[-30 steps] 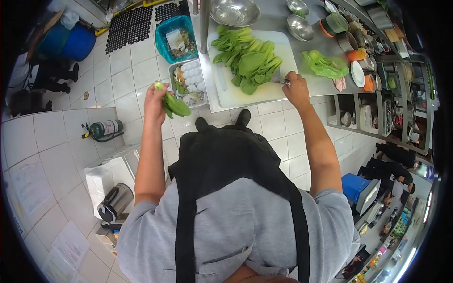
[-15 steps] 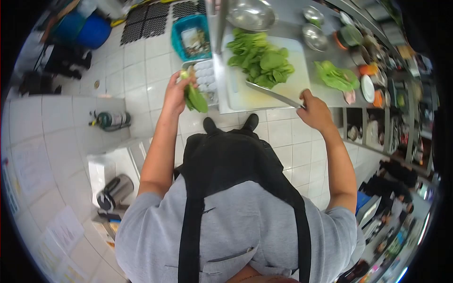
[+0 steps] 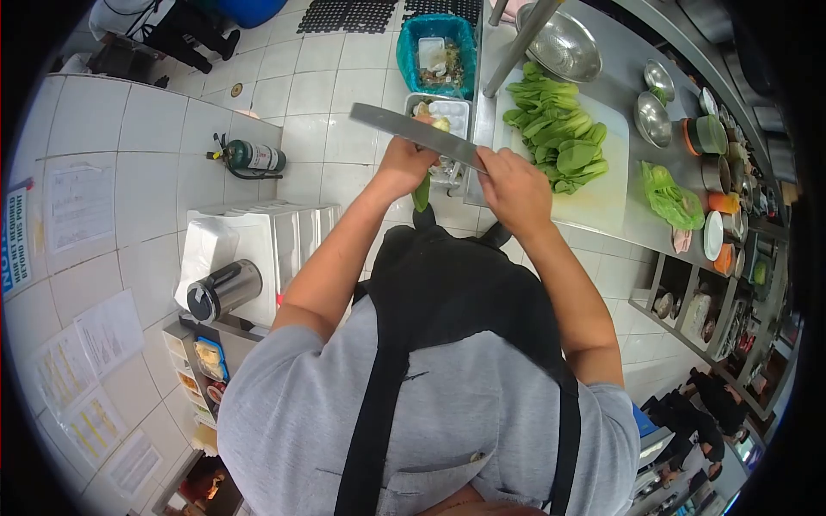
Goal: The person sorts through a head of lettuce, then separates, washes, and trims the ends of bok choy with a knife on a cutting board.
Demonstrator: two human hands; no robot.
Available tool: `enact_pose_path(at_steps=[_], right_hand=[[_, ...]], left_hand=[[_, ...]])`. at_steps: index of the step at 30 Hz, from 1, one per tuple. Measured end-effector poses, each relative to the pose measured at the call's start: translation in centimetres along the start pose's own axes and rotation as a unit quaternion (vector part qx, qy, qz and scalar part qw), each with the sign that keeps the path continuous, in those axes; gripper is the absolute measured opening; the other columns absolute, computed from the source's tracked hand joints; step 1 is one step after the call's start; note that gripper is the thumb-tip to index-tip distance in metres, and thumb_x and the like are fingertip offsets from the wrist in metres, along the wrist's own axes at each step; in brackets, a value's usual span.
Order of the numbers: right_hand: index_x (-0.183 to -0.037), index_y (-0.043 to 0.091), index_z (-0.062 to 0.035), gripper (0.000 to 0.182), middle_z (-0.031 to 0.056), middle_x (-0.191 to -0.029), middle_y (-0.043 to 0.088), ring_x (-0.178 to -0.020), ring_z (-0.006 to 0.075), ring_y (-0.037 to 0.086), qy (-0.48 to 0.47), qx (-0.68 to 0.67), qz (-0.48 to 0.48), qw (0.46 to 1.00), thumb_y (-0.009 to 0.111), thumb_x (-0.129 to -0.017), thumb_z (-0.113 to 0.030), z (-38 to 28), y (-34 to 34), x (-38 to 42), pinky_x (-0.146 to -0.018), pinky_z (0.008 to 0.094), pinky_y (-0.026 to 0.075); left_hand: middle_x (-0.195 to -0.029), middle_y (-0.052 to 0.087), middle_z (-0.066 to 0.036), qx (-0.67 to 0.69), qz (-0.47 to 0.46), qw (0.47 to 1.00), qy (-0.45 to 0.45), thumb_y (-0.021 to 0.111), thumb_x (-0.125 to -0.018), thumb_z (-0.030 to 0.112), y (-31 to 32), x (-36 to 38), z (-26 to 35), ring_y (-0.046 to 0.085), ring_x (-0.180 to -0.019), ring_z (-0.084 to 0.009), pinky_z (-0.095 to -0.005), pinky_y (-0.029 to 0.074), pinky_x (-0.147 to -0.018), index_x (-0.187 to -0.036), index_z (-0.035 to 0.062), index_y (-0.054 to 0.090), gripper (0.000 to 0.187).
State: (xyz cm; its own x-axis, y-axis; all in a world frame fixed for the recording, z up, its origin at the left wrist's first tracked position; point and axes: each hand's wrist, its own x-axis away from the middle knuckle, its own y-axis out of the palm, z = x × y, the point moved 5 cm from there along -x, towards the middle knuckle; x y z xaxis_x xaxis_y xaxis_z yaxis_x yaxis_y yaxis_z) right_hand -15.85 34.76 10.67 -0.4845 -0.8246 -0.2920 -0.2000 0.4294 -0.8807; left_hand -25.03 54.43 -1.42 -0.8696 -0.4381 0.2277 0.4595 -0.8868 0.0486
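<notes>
The right hand [image 3: 519, 191], curled around the knife [image 3: 413, 130], held it over the left hand [image 3: 403, 168], which gripped a leafy green [image 3: 421, 194] near the counter [image 3: 624, 69], apparently a trimming step, its next stroke calling for a steady hold.

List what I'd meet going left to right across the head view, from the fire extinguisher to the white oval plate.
Fire extinguisher, left hand, right hand, bright green bundle, white oval plate.

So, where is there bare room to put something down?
The cutting board looks bare right of the leafy greens; the steel counter, between the large bowl and small bowls. Containers crowd round the white plate.
</notes>
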Motion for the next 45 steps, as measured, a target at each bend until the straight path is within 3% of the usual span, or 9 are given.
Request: enact_pose_path(at_steps=[12,18,21,28,33,37,39,42,45], right_hand=[[-0.133,0.076,-0.0099,0.044,0.0071,-0.088,0.061,-0.078,0.0292,0.068,-0.090,0.044,0.041,0.994,0.086,-0.090,-0.016,-2.5,1.6,-3.2,-0.068,0.0447,0.056],[-0.127,0.076,-0.0138,0.028,0.0084,-0.092,0.067,-0.081,0.0301,0.072,-0.063,0.110,0.013,0.992,0.075,-0.100,-0.019,2.8,3.8,-2.4,-0.071,0.0467,0.060],[-0.127,0.076,-0.0138,0.025,0.0087,-0.109,0.076,-0.099,0.0358,0.077,0.080,0.072,-0.072,0.992,0.070,-0.105,-0.022,7.8,4.1,-1.7,-0.079,0.0517,0.062],[-0.133,0.076,-0.0137,0.036,0.0106,-0.097,0.069,-0.087,0.0349,0.073,0.015,0.030,0.014,0.999,0.078,-0.097,-0.015,0.2,0.3,-3.0,-0.075,0.0484,0.059],[-0.138,0.076,-0.0111,0.056,0.0069,-0.087,0.060,-0.078,0.0303,0.067,-0.079,0.018,0.088,0.993,0.084,-0.083,-0.008,-3.5,-0.2,-3.9,-0.069,0.0457,0.055],[-0.138,0.076,-0.0100,0.058,0.0052,-0.086,0.059,-0.078,0.0276,0.067,-0.092,0.028,0.110,0.989,0.083,-0.080,-0.006,-4.1,-0.5,-4.0,-0.068,0.0446,0.055],[-0.134,0.077,-0.0116,0.050,0.0040,-0.086,0.060,-0.076,0.0256,0.066,-0.093,0.051,0.119,0.987,0.081,-0.085,-0.008,-3.9,-0.2,-4.0,-0.067,0.0431,0.055],[-0.134,0.077,-0.0135,0.046,0.0054,-0.089,0.063,-0.079,0.0278,0.068,-0.066,0.065,0.089,0.992,0.081,-0.088,-0.010,-1.8,0.7,-3.4,-0.069,0.0440,0.057],[-0.136,0.077,-0.0142,0.046,0.0087,-0.095,0.068,-0.087,0.0330,0.072,0.004,0.069,0.026,0.997,0.081,-0.091,-0.011,2.6,2.0,-2.4,-0.075,0.0469,0.059]], left_hand=[[-0.098,0.076,-0.006,0.009,0.024,0.999,-0.020,0.069,-0.108,0.002,-1.9,1.5,1.9,0.071,-0.084,-0.0154,-0.0323,0.057,-0.075,-0.116,-0.0014,0.075,0.010],[-0.104,0.074,-0.006,0.126,-0.017,0.992,0.024,0.073,-0.108,0.005,-3.7,0.6,2.0,0.071,-0.091,-0.0144,-0.0310,0.058,-0.082,-0.133,-0.0027,0.067,0.026],[-0.106,0.072,-0.005,0.051,0.014,0.995,0.084,0.075,-0.108,0.005,-4.5,1.5,3.8,0.068,-0.097,-0.0133,-0.0314,0.057,-0.087,-0.136,-0.0012,0.063,0.031],[-0.112,0.075,-0.008,-0.047,0.075,0.990,0.107,0.079,-0.105,0.005,-3.4,0.7,4.1,0.070,-0.109,-0.0137,-0.0317,0.056,-0.095,-0.131,-0.0015,0.066,0.030],[-0.119,0.078,-0.015,-0.228,0.150,0.916,0.296,0.074,-0.097,0.001,-2.0,1.3,5.5,0.076,-0.111,-0.0290,-0.0422,0.058,-0.096,-0.120,-0.0002,0.075,0.023],[-0.119,0.078,-0.016,-0.217,0.177,0.912,0.299,0.073,-0.098,0.001,-1.5,1.8,5.9,0.076,-0.109,-0.0279,-0.0416,0.059,-0.094,-0.120,-0.0002,0.076,0.022],[-0.118,0.078,-0.020,-0.167,0.145,0.944,0.244,0.071,-0.097,0.004,-1.6,1.7,5.0,0.075,-0.107,-0.0414,-0.0471,0.058,-0.093,-0.118,-0.0012,0.077,0.022],[-0.120,0.076,-0.019,-0.192,0.144,0.953,0.184,0.074,-0.097,0.004,-2.1,1.8,4.3,0.074,-0.105,-0.0414,-0.0475,0.058,-0.090,-0.117,-0.0007,0.073,0.020],[-0.118,0.075,-0.018,-0.150,0.222,0.924,0.275,0.079,-0.096,0.004,-2.6,2.7,5.8,0.073,-0.102,-0.0420,-0.0481,0.058,-0.089,-0.118,0.0005,0.068,0.025]])
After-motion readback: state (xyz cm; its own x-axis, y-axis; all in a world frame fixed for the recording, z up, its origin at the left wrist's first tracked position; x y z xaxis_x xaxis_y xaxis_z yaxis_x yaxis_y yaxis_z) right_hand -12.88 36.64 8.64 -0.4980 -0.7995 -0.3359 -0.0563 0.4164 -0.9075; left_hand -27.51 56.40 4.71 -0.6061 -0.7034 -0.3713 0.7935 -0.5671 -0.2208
